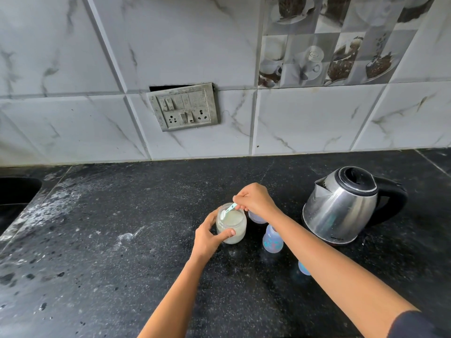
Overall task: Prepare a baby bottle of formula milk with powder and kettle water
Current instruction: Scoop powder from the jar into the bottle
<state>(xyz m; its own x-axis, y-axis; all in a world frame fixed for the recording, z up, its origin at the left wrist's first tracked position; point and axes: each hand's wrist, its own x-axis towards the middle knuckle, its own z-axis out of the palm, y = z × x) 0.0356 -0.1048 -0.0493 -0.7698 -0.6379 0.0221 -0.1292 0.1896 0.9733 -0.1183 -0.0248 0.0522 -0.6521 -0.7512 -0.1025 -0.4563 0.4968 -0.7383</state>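
A clear glass jar (pixel 234 226) of pale formula powder stands open on the black counter. My left hand (pixel 210 237) grips the jar's side, thumb across its front. My right hand (pixel 256 200) pinches a small blue-white scoop (pixel 228 211) whose bowl sits in the jar's mouth, heaped with powder. An uncapped, bluish baby bottle (pixel 272 240) stands just right of the jar, under my right forearm. A steel kettle (pixel 341 206) with a black handle stands farther right, lid closed.
A bluish lid or cap (pixel 256 217) lies behind the bottle, partly hidden by my right hand. Another small blue piece (pixel 303 268) peeks out under my right forearm. A dark sink (pixel 17 193) lies at far left. A switch-and-socket plate (pixel 185 107) is on the tiled wall.
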